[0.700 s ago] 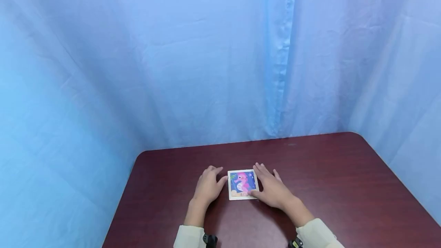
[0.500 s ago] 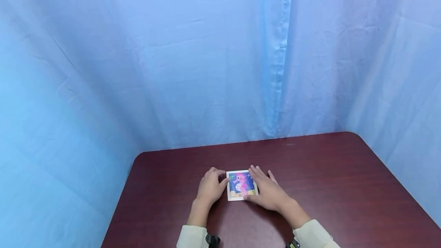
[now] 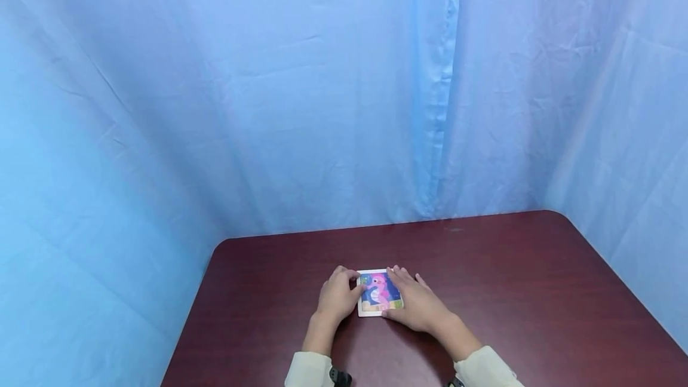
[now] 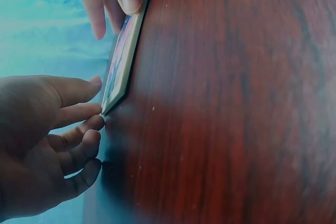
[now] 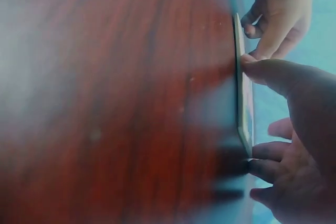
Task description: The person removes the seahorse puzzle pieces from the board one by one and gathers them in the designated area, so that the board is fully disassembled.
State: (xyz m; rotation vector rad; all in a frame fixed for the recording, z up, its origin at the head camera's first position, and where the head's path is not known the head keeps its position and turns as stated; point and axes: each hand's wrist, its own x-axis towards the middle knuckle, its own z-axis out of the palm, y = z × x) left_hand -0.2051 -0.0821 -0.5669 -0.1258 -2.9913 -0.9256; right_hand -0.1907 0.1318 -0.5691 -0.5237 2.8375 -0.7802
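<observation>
A square picture board (image 3: 378, 296) with a pale frame and a pink seahorse on blue lies on the table between both hands. My left hand (image 3: 335, 298) pinches its left edge, thumb over the rim and fingers bent at the far left corner. The left wrist view has that hand (image 4: 39, 129) at the corner of the thin board (image 4: 122, 72). My right hand (image 3: 421, 306) rests on the board's right part with fairly straight fingers, its thumb at the near edge. Seen from the right wrist, this hand's (image 5: 310, 129) thumb touches the board's rim (image 5: 241, 98).
The dark red-brown table (image 3: 494, 267) has rounded far corners. Light blue curtains (image 3: 322, 106) hang behind it and along both sides. Pale sleeves (image 3: 309, 370) and dark wrist straps (image 3: 340, 377) show at the bottom.
My left hand has moved right, from beside the board onto its left edge. The right hand's fingers have shifted slightly left over the board. The head view has moved a little.
</observation>
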